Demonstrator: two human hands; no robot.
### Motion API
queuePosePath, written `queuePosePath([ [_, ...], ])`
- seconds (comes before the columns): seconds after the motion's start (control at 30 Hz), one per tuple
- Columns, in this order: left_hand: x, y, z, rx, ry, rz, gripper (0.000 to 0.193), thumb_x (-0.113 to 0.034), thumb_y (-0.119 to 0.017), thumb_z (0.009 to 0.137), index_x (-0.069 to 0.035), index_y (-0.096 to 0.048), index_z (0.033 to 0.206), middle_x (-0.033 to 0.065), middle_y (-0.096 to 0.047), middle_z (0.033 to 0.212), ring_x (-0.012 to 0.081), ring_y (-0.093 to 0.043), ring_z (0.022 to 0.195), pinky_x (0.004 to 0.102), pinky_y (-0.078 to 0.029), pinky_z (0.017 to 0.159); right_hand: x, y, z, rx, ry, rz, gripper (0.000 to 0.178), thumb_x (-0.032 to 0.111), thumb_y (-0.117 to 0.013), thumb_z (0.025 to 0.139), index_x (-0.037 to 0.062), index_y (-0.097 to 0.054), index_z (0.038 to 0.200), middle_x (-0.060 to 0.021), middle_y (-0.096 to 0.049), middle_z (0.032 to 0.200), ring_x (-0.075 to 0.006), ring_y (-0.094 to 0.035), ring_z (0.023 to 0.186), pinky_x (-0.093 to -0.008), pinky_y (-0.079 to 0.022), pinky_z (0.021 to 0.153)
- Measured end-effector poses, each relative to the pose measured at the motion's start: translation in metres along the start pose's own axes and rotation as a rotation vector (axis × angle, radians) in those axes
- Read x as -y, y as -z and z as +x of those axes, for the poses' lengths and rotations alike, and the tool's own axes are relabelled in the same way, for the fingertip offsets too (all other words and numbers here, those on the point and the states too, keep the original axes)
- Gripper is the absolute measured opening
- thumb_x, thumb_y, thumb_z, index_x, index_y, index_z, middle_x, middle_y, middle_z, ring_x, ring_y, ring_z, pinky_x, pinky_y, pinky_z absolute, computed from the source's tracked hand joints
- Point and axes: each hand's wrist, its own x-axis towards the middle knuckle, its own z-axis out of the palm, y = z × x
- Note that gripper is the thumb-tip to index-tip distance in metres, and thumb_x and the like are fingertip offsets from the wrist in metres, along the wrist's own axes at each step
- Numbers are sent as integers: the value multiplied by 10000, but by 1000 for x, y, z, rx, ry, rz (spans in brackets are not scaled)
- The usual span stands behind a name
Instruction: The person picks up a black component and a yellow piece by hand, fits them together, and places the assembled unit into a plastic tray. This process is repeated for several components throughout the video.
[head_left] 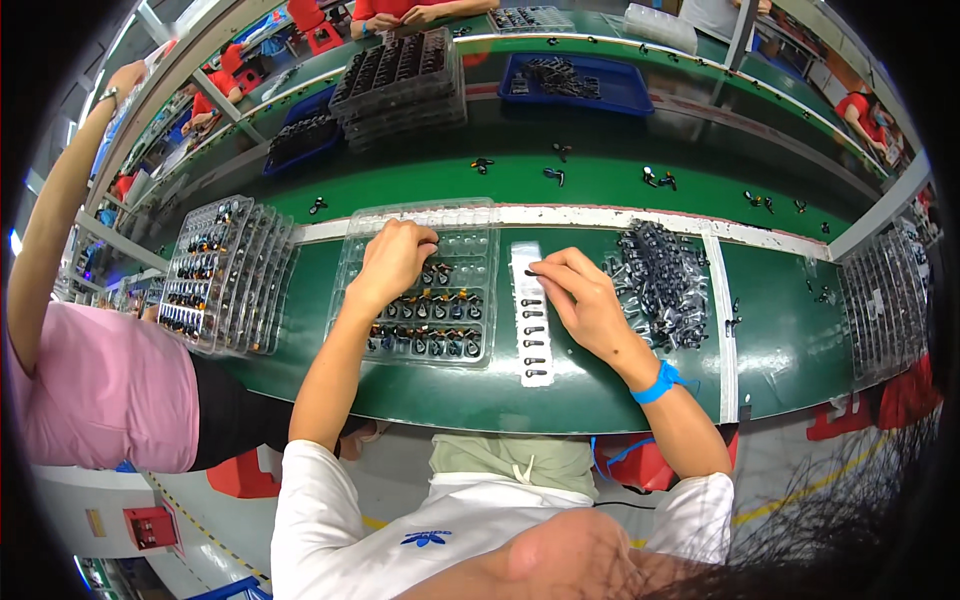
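Observation:
My left hand (396, 262) is over the far part of a clear plastic tray (342, 300), its fingers closed together. What they hold, if anything, is hidden. Rows of small black earphone parts (428, 308) fill the tray's nearer pockets. To the right lies a white strip (537, 378) carrying a column of black stick-shaped pieces (534, 330). At the strip's far end, the thumb and forefinger of my right hand (583, 298) pinch a small black stick-shaped piece (532, 272). A heap of loose dark and clear pieces (660, 285) lies beside that hand.
Stacked clear trays stand at the left (225, 275) and right (885, 305). Beyond a white rail (560, 215), a green belt (400, 180) carries scattered earphone parts. A blue tray (625, 90) and a tall tray stack (400, 85) stand farther back. A person in pink (110, 385) is close on my left.

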Motion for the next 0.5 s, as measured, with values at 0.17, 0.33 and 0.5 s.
queuePosePath([
  [0.17, 4, -11, 5, -120, 78, -178, 180, -159, -767, 883, 21, -774, 884, 200, -748, 850, 344, -720, 762, 414, -558, 736, 5, -3, 0, -26, 25, 9, 184, -46, -704, 900, 9, -740, 1071, -118, -682, 985, -260, -687, 817, -329, -550, 688],
  [0.33, -7, 0, 7, -258, 127, -393, 156, -84, -795, 869, 31, -739, 958, 75, -711, 773, 146, -652, 693, 295, -526, 666, 6, -4, -5, -12, -72, 133, 206, -23, -721, 899, 22, -754, 1097, -112, -709, 1009, -239, -707, 842, -321, -560, 684],
  [0.5, -47, 0, -13, -302, -52, -1068, 219, 29, -706, 927, 30, -724, 1146, 65, -682, 1044, 108, -625, 928, 241, -503, 830, 24, 3, 4, -100, -214, 218, 175, -13, -742, 888, -15, -751, 1063, -129, -738, 966, -222, -723, 859, -306, -566, 746],
])
